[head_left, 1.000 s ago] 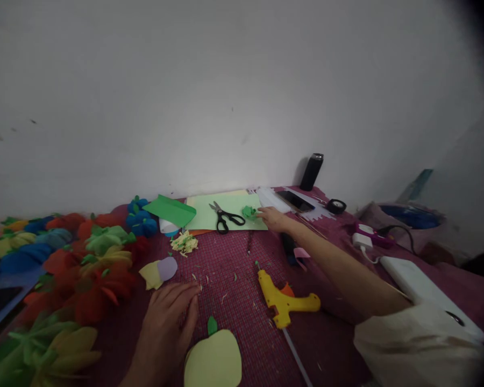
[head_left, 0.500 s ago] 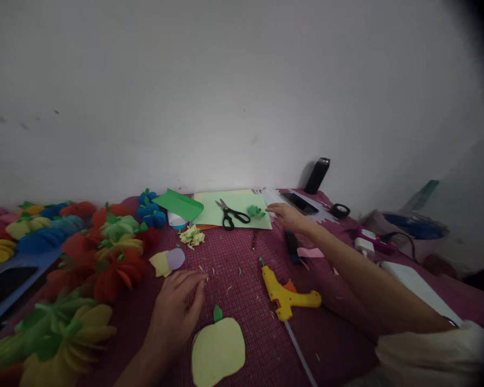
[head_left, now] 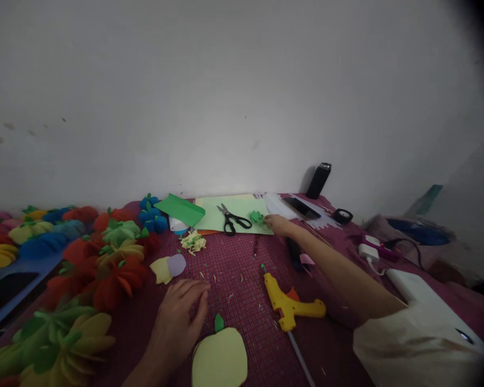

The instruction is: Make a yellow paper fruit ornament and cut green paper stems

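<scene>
Brought in against the small heap of leaf-shaped, bright green, thin sheet cut-outs (head_left: pixel 257 216) since half a second ago, closing a visible gap: the bare right hand (head_left: pixel 280 224), now at the heap's three o'clock edge. Reaching with fingertips bunched; cannot tell whether pinching a leaf or merely touching. Find the heap on a flat pale green sheet (head_left: pixel 244 204), at three o'clock from the black-handled metal scissors (head_left: pixel 228 214) and about one o'clock from the bare left hand (head_left: pixel 179 322). See that left hand loosely curled above the dark red checked cloth (head_left: pixel 237 258), thumb near forefinger; cannot tell whether holding a scrap. Note also the rounded pale yellow flat cut-outs (head_left: pixel 220 357) between four and five o'clock from it, and the yellow plastic glue gun (head_left: pixel 288 307) at three. Judge the leaves very light, thin and bendy, probably foam or felt, more grippy than slippery, with narrow tips likely to crease or tear. Best taken singly, in a gentle thumb-and-forefinger pinch across the broad middle, from a raised edge at three o'clock, without squashing or scattering the rest.
</scene>
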The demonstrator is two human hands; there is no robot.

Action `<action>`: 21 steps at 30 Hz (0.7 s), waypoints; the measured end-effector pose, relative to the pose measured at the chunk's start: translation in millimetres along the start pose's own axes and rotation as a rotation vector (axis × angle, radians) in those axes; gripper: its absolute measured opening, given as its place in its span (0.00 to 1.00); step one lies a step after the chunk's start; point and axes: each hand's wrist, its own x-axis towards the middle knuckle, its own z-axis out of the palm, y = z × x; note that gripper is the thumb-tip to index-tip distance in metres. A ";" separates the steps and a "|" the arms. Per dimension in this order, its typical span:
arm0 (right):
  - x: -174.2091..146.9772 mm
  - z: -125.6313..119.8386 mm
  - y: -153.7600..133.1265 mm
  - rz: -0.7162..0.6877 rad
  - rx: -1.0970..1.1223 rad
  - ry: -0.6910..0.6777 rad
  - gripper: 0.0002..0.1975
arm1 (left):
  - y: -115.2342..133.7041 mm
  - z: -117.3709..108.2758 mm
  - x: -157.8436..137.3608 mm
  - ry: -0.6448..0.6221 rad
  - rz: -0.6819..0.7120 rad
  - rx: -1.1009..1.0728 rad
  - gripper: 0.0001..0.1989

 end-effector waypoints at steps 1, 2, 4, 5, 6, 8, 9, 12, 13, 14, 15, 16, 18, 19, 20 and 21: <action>-0.5 -0.8 -0.3 0.015 0.006 -0.004 0.14 | 0.0 0.3 -0.3 -0.013 -0.006 -0.006 0.10; -1.4 -2.6 -0.7 0.035 0.012 -0.006 0.14 | -0.2 0.6 -0.6 -0.027 -0.015 -0.012 0.10; -4.2 -10.0 -2.2 0.072 0.025 0.006 0.14 | -0.7 1.0 -1.5 -0.050 -0.037 -0.026 0.10; -6.2 -15.6 -3.6 0.085 0.033 0.022 0.14 | -1.0 1.0 -1.8 -0.058 -0.052 -0.039 0.10; -8.8 -22.4 -6.0 0.096 0.042 0.043 0.14 | -1.0 0.8 -1.9 -0.064 -0.071 -0.055 0.10; -16.2 -38.7 -15.3 0.101 0.064 0.093 0.13 | -0.4 -0.2 -1.2 -0.067 -0.126 -0.103 0.10; -21.2 -47.6 -23.0 0.090 0.079 0.118 0.13 | 0.5 -1.0 -0.3 -0.063 -0.166 -0.136 0.11; -42.0 -73.8 -61.1 -0.020 0.138 0.160 0.18 | 5.3 -3.4 4.3 -0.034 -0.364 -0.282 0.12; -50.5 -81.6 -77.9 -0.067 0.160 0.165 0.19 | 7.2 -3.9 6.1 -0.042 -0.447 -0.351 0.14; -59.4 -88.8 -96.0 -0.130 0.188 0.178 0.20 | 9.2 -4.0 8.0 -0.049 -0.524 -0.429 0.15; -68.3 -95.2 -114.5 -0.254 0.249 0.202 0.20 | 11.0 -3.9 9.6 -0.056 -0.577 -0.507 0.16; -76.9 -100.7 -132.6 -0.346 0.305 0.226 0.21 | 12.8 -3.6 11.0 -0.065 -0.598 -0.577 0.17; -91.6 -108.7 -164.8 -0.447 0.395 0.240 0.21 | 16.1 -2.9 12.7 -0.084 -0.626 -0.669 0.19; -97.2 -111.1 -177.9 -0.481 0.424 0.239 0.21 | 17.8 -2.8 13.0 -0.096 -0.629 -0.705 0.19; -101.5 -112.5 -188.6 -0.511 0.448 0.238 0.21 | 19.5 -2.8 13.1 -0.116 -0.621 -0.741 0.18; -104.6 -113.0 -197.0 -0.533 0.467 0.229 0.21 | 21.2 -3.1 13.0 -0.136 -0.612 -0.785 0.17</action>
